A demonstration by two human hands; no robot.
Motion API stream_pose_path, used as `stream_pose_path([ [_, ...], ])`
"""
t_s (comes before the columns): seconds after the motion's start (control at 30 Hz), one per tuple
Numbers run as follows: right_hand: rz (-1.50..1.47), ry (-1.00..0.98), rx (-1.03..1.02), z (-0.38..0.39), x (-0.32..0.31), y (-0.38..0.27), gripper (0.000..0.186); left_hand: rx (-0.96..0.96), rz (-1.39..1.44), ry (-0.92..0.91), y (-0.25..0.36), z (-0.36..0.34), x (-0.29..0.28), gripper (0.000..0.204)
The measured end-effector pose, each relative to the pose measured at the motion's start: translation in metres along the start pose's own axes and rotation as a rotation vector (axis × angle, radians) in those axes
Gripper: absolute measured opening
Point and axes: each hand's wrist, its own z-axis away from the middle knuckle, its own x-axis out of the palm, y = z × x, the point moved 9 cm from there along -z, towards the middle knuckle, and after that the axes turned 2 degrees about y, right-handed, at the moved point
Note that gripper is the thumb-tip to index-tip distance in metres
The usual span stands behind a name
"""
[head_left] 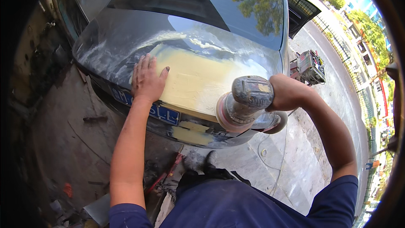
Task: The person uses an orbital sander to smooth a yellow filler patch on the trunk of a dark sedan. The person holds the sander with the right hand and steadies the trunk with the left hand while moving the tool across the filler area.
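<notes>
My left hand [147, 80] lies with fingers stretched out on the grey car's rear trunk lid [105, 38], at the left edge of a broad patch of pale yellow filler [192, 76], just above the blue license plate [164, 113]. My right hand [282, 93] is wrapped round a dusty grey power sander [251, 88], whose round pad sits on or just over the right end of the filler; exact contact is unclear. Whitish dust and cream streaks mark the lid around the patch. A smaller filler patch [190, 135] shows on the bumper below.
A machine with tools on it [312, 69] stands right of the car. A cable [265, 154] lies on the ground at right. A red bar [173, 164] lies near my feet. Debris [67, 190] lies lower left. A fence [337, 46] and street run along the right.
</notes>
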Motion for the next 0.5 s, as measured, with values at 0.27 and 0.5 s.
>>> stream_pose_path([
  [0.27,-0.040,0.032,-0.009,-0.004,-0.002,0.008,0.034,-0.005,-0.017,0.007,0.003,-0.003,0.000,0.080],
  [0.5,-0.026,-0.012,-0.029,-0.006,0.004,-0.006,0.035,0.042,-0.014,0.057,0.000,0.000,-0.003,0.077],
])
